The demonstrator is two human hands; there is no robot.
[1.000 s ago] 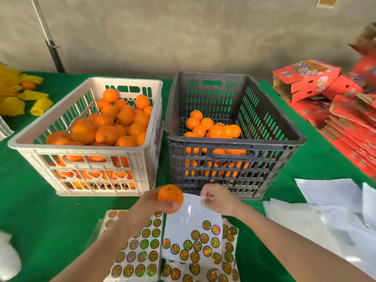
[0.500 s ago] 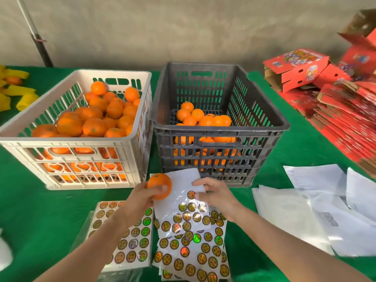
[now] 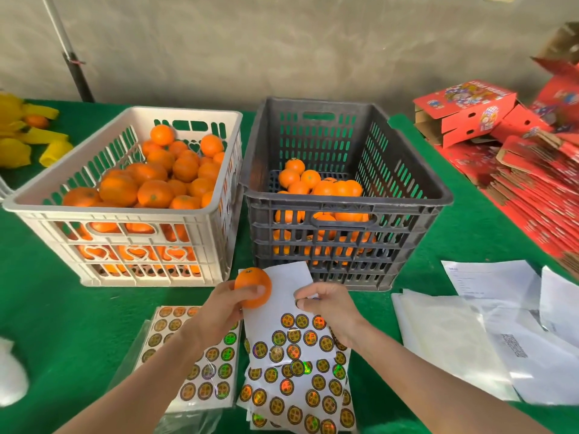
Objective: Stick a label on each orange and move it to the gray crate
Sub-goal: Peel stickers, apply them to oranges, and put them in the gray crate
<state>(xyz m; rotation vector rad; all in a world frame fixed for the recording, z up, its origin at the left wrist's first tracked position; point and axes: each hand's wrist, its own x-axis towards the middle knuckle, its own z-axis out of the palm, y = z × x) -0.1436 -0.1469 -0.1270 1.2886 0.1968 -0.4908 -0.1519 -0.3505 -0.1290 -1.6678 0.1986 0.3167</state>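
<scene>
Orange [image 3: 253,288] in left grip [image 3: 223,311]; right grip [image 3: 328,307] on label [image 3: 314,298].

A green table [image 3: 47,308] carries a white crate [image 3: 131,245] left of centre and a gray crate [image 3: 344,261] just beside it. Label sheets [image 3: 297,371] lie near, papers [image 3: 470,339] right, red boxes [image 3: 463,111] far right, yellow pieces [image 3: 18,145] far left.

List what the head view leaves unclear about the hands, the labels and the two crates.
Head view: whether the right hand pinches a label; its curled fingers cover the spot.
Head view: the held orange, underside covered by the left hand.
Head view: print on the label sheets, too small.
Head view: orange count low in the gray crate, behind its slatted wall.
</scene>
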